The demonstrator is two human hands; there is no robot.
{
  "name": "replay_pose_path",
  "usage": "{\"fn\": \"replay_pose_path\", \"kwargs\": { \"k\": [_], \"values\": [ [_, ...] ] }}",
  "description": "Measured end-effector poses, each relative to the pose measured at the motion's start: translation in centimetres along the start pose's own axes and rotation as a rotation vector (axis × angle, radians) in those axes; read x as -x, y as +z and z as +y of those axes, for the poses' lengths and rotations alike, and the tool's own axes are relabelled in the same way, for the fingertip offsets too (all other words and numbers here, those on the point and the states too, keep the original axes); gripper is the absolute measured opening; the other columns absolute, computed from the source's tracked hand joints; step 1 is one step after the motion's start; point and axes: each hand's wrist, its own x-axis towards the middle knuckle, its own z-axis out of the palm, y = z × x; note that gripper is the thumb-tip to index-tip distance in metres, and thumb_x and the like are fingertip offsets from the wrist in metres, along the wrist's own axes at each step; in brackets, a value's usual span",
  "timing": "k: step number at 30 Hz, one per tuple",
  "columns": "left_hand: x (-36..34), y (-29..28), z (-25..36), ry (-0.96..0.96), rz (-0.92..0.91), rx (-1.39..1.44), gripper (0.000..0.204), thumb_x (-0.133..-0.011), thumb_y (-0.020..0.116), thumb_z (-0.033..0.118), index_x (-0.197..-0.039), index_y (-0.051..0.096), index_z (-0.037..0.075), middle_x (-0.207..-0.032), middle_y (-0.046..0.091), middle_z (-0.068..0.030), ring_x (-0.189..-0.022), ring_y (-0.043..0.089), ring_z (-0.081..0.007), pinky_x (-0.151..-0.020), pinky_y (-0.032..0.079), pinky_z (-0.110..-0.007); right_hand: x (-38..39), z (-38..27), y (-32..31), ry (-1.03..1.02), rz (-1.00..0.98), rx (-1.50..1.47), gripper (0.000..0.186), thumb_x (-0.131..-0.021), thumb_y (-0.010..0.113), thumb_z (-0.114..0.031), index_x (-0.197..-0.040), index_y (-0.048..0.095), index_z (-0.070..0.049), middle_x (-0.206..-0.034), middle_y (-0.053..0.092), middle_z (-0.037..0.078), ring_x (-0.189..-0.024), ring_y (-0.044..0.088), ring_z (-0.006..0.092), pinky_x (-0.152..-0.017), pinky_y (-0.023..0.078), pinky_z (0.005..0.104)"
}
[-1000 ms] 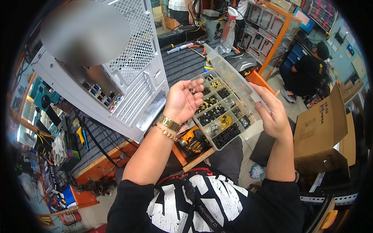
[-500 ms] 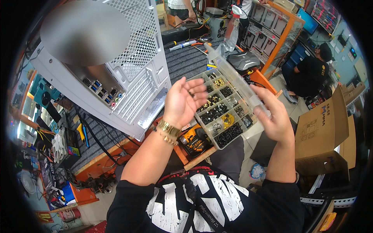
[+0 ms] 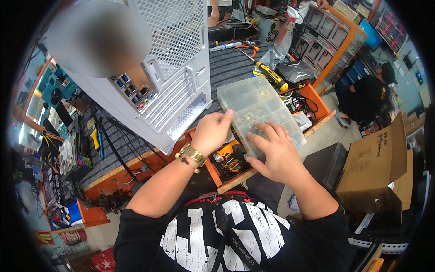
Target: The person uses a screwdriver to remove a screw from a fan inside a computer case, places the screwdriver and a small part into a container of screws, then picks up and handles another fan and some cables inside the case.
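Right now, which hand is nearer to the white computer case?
Left. The left hand is just right of the case, at the clear box's left edge; the right hand is farther right, over the box.

The box is clear and pale grey. The case is white, with a pattern of many small holes. The mat is dark grey with darker stripes. The screwdriver is yellow and black. The right drawer is orange. The carton is brown. The watch is gold. The shirt is black with a cracked white pattern.
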Motion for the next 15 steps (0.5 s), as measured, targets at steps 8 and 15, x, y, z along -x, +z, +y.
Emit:
{"fn": "replay_pose_path", "kwargs": {
  "k": [8,15],
  "values": [
    [0.1,0.5,1.6,0.361,0.334,-0.341,0.044,-0.094,0.082,0.031,-0.112,0.074,-0.010,-0.094,0.077,-0.0278,-0.087,0.076,-0.0441,-0.081,0.061,-0.050,-0.1,-0.8,0.8,0.060,0.002,0.090,0.056,-0.088,0.082,-0.029,-0.138,0.067,-0.009,-0.151,0.057,0.021,-0.147,0.047,0.0489,-0.118,0.039,0.0735],
    [-0.1,1.3,4.3,0.271,0.206,-0.539,0.030,-0.100,0.071,0.019,-0.099,0.070,-0.011,-0.085,0.076,-0.0283,-0.079,0.078,-0.0445,-0.070,0.065,-0.048,-0.2,-0.8,0.7,0.067,-0.010,0.087,0.056,-0.087,0.082,-0.028,-0.138,0.066,-0.009,-0.150,0.057,0.022,-0.146,0.048,0.0493,-0.117,0.039,0.0739]
  ]
}}
